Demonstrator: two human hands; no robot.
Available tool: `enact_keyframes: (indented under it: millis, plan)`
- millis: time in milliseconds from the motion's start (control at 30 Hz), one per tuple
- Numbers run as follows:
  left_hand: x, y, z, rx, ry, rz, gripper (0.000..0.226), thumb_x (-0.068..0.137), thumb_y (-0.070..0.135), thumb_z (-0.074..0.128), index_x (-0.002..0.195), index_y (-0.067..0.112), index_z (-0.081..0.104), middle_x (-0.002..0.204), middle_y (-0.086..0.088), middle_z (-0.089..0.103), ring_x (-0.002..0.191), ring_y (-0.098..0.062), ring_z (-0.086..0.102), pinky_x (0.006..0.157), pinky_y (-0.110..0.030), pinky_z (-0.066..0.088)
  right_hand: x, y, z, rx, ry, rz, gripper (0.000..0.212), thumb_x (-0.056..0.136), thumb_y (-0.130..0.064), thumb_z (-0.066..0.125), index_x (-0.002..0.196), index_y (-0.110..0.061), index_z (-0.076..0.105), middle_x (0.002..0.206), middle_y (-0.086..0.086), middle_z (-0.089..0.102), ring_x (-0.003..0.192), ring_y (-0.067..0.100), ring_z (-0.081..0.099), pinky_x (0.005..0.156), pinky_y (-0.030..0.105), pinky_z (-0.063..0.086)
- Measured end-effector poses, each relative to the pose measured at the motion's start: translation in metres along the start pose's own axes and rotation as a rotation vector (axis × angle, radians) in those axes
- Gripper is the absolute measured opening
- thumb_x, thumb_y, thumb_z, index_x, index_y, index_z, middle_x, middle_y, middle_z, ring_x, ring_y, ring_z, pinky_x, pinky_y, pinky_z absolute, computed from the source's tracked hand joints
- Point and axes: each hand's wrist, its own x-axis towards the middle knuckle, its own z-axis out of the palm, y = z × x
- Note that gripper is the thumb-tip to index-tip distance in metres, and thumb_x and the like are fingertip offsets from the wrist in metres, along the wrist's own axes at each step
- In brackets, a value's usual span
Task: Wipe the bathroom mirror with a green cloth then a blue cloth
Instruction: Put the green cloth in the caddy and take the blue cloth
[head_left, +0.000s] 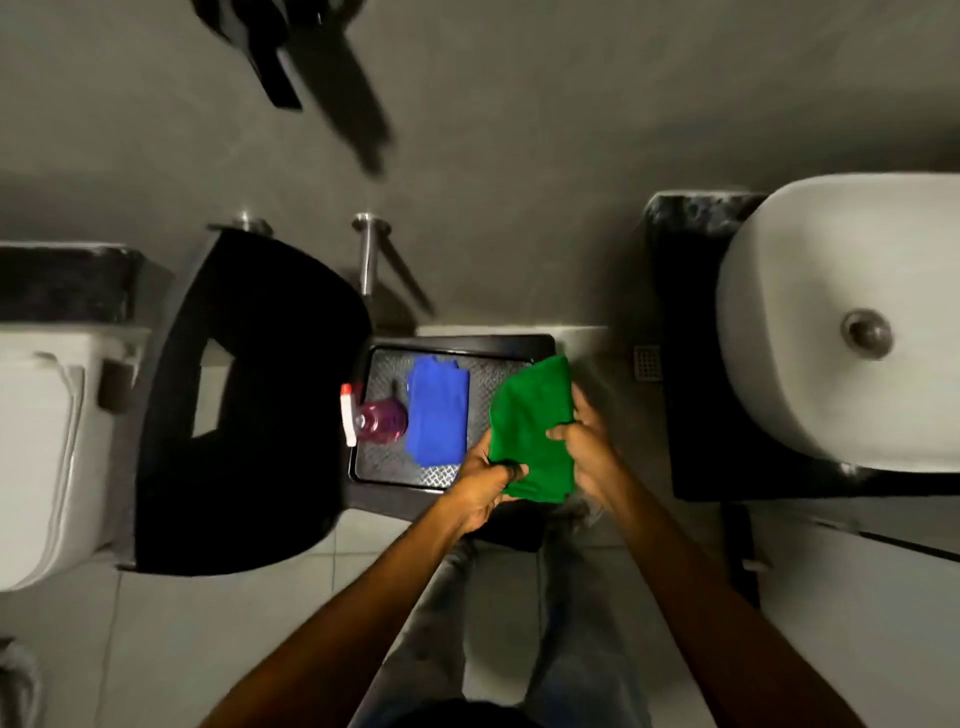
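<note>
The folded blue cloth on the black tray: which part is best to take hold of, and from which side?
Probably the near short edge of the folded blue cloth, pinched from above: it lies flat and free there, while the pink spray bottle crowds its left side.

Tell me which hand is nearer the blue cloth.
Left. The left hand grips the green cloth just beside the blue cloth; the right hand holds the green cloth's far side.
</note>
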Motion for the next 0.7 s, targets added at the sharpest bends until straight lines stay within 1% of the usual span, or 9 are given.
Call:
enact_keyframes:
  millis: [100, 200, 267, 333, 400, 500, 567, 633, 700]
  plan:
    - [0.047, -0.032, -0.022, -0.011, 0.083, 0.024, 0.066, 0.089, -0.021, 0.054, 0.138, 0.024, 0.057, 0.111, 0.0, 0.073, 0.097, -0.023, 0.072, 0.066, -0.032, 0.066, 0.043, 0.045, 0.002, 0.013, 0.013, 0.058, 0.088, 0.073, 0.027, 0.036, 0.15, -0.014, 0.037, 0.146, 0.02, 0.052, 0.131, 0.04, 0.052, 0.107, 0.057, 0.044]
    - [0.085, -0.05, -0.042, 0.045, 0.139, 0.097, 0.064, 0.086, -0.018, 0.06, 0.127, 0.03, 0.061, 0.112, 0.002, 0.074, 0.099, -0.017, 0.072, 0.073, -0.027, 0.064, 0.079, 0.075, 0.009, 0.073, 0.024, 0.079, 0.086, 0.075, 0.027, 0.039, 0.15, -0.015, 0.037, 0.142, 0.017, 0.054, 0.124, 0.034, 0.056, 0.104, 0.054, 0.047]
    - [0.109, -0.055, -0.057, 0.14, 0.186, 0.141, 0.059, 0.085, -0.015, 0.065, 0.132, 0.02, 0.06, 0.122, -0.007, 0.072, 0.105, -0.017, 0.069, 0.084, -0.025, 0.062, 0.102, 0.092, 0.015, 0.073, 0.049, 0.077, 0.078, 0.081, 0.024, 0.045, 0.149, -0.014, 0.037, 0.134, 0.016, 0.058, 0.114, 0.028, 0.06, 0.095, 0.043, 0.054]
    - [0.123, -0.057, -0.07, 0.311, 0.264, 0.146, 0.057, 0.087, -0.009, 0.068, 0.14, 0.004, 0.055, 0.137, -0.021, 0.063, 0.118, -0.027, 0.063, 0.104, -0.035, 0.056, 0.117, 0.101, 0.016, -0.062, 0.1, 0.051, 0.068, 0.085, 0.021, 0.049, 0.147, -0.007, 0.038, 0.135, 0.02, 0.059, 0.11, 0.022, 0.058, 0.084, 0.025, 0.055]
    - [0.131, -0.061, -0.085, 0.557, 0.477, 0.1, 0.057, 0.088, 0.004, 0.071, 0.142, -0.001, 0.052, 0.143, -0.026, 0.054, 0.13, -0.036, 0.057, 0.115, -0.042, 0.045, 0.127, 0.11, 0.013, -0.207, 0.153, 0.051, 0.06, 0.088, 0.016, 0.049, 0.143, -0.005, 0.043, 0.135, 0.019, 0.059, 0.107, 0.018, 0.056, 0.084, 0.021, 0.051]
    - [0.132, -0.06, -0.1, 0.751, 0.829, 0.083, 0.056, 0.089, 0.021, 0.066, 0.138, -0.002, 0.051, 0.142, -0.026, 0.05, 0.131, -0.042, 0.051, 0.111, -0.046, 0.041, 0.127, 0.115, 0.02, -0.265, 0.243, -0.01, 0.054, 0.086, 0.018, 0.046, 0.137, 0.003, 0.048, 0.124, 0.02, 0.057, 0.098, 0.015, 0.054, 0.079, 0.019, 0.047]
    - [0.137, -0.054, -0.105, 0.716, 0.919, 0.041, 0.069, 0.089, 0.032, 0.069, 0.14, -0.006, 0.043, 0.147, -0.028, 0.045, 0.136, -0.044, 0.046, 0.111, -0.048, 0.037, 0.124, 0.117, 0.029, -0.286, 0.229, -0.072, 0.05, 0.085, 0.022, 0.043, 0.133, 0.009, 0.05, 0.128, 0.031, 0.057, 0.101, 0.024, 0.054, 0.073, 0.016, 0.045]
    - [0.144, -0.049, -0.109, 0.664, 0.894, -0.028, 0.093, 0.086, 0.044, 0.075, 0.149, -0.008, 0.032, 0.155, -0.028, 0.036, 0.144, -0.044, 0.038, 0.118, -0.047, 0.033, 0.116, 0.12, 0.033, -0.351, 0.147, -0.127, 0.049, 0.086, 0.02, 0.045, 0.133, 0.008, 0.049, 0.129, 0.032, 0.057, 0.108, 0.032, 0.058, 0.075, 0.014, 0.047]
    - [0.152, -0.046, -0.111, 0.622, 0.869, -0.087, 0.11, 0.08, 0.048, 0.081, 0.154, -0.008, 0.023, 0.16, -0.028, 0.032, 0.149, -0.042, 0.034, 0.123, -0.044, 0.03, 0.109, 0.124, 0.033, -0.378, 0.104, -0.142, 0.048, 0.088, 0.018, 0.047, 0.134, 0.005, 0.05, 0.128, 0.03, 0.059, 0.105, 0.027, 0.06, 0.076, 0.012, 0.048]
